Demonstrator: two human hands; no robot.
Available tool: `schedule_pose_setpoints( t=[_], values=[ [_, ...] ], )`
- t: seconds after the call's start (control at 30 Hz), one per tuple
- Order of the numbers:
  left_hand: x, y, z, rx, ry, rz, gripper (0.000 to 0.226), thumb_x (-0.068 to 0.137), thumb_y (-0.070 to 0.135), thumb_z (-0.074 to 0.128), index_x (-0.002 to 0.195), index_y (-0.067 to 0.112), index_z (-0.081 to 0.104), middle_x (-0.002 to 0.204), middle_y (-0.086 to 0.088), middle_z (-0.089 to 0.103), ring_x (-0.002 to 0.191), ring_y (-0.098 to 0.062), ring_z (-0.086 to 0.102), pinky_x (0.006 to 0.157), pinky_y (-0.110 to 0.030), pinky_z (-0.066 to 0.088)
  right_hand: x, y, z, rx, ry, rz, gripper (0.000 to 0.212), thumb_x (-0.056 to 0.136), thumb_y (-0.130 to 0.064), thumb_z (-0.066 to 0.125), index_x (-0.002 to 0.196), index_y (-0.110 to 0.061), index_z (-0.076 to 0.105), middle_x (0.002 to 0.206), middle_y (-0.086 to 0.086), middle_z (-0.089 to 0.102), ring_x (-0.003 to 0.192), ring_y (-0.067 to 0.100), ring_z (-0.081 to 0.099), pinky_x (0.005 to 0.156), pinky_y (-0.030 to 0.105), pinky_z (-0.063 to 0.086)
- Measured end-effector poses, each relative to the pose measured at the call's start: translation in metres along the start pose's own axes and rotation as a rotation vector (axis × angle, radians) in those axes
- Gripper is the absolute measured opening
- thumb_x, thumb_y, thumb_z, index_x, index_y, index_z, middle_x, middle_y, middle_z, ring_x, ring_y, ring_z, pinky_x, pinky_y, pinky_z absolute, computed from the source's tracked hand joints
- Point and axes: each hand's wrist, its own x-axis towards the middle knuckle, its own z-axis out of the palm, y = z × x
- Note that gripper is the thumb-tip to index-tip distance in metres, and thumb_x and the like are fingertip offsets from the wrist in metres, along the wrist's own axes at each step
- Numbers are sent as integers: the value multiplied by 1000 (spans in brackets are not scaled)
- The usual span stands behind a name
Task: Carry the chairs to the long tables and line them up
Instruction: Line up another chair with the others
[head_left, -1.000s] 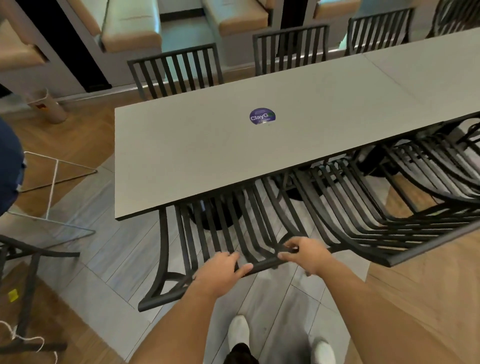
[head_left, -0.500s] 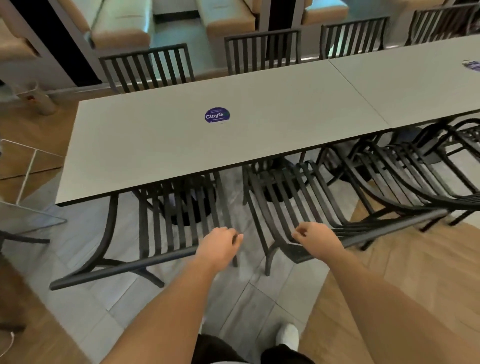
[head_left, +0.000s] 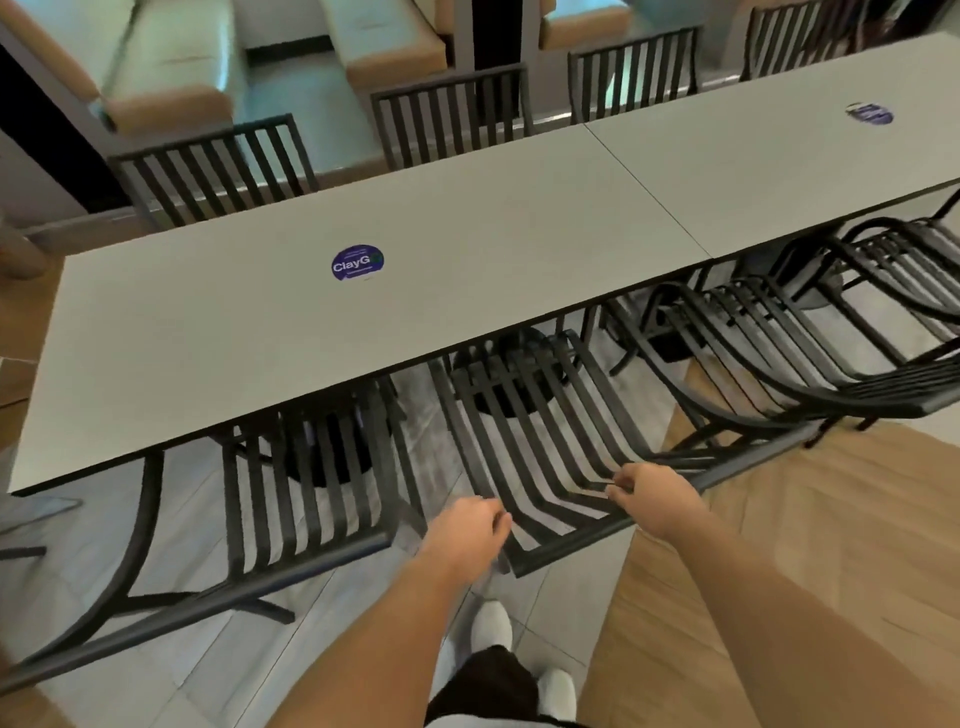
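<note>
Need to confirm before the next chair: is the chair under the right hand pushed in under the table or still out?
Pushed in partway: the chair has its seat slats under the table edge, backrest outside. The right hand grips its top rail.

Your left hand (head_left: 464, 535) has let go of the end chair (head_left: 291, 499) at 8 o'clock. Both hands now sit at the second chair (head_left: 545, 457); your right hand (head_left: 655, 499) grips its top rail.
</note>
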Motion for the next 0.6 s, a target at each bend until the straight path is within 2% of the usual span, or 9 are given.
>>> schedule_pose_setpoints(
  t=[0.07,0.17,0.2,0.3,0.43,0.6],
  values=[
    [14,7,-5,4,-12,14,30,109,39,41,108,21,64,96,3,60,84,-12,57,75,-26,46,8,8,-3,8,18,26,28,101,-42,57,119,-23,67,105,-2,70,94,17,64,82,33,55],
    [35,18,-13,17,-20,41,24,109,37,42,94,25,56,85,7,55,70,-7,51,62,-21,36,21,18,-9,31,32,58,31,100,-44,59,122,-25,68,105,-5,69,92,15,63,80,30,53],
    [41,21,-14,22,-25,47,25,109,37,41,96,24,59,87,6,57,71,-7,52,62,-21,37,24,23,-10,32,31,60,31,99,-46,59,122,-26,68,104,-6,69,92,14,64,81,31,54],
    [57,33,-16,29,-28,59,30,108,37,42,111,22,67,96,4,63,79,-12,57,71,-27,45,34,35,-17,26,26,61,31,98,-47,60,121,-27,68,102,-8,69,91,12,65,84,33,56],
    [70,50,-9,12,-59,32,28,107,42,42,100,23,62,90,5,62,78,-13,58,72,-30,49,48,58,-26,3,-31,14,27,98,-44,61,120,-29,66,101,-9,67,91,9,63,84,29,55],
    [80,80,16,-48,-66,-92,35,107,45,43,120,22,66,101,4,67,91,-14,64,84,-34,55,68,102,-37,-61,-164,-42,35,97,-52,59,123,-29,64,105,-10,65,96,8,62,90,31,53]
  ],
)
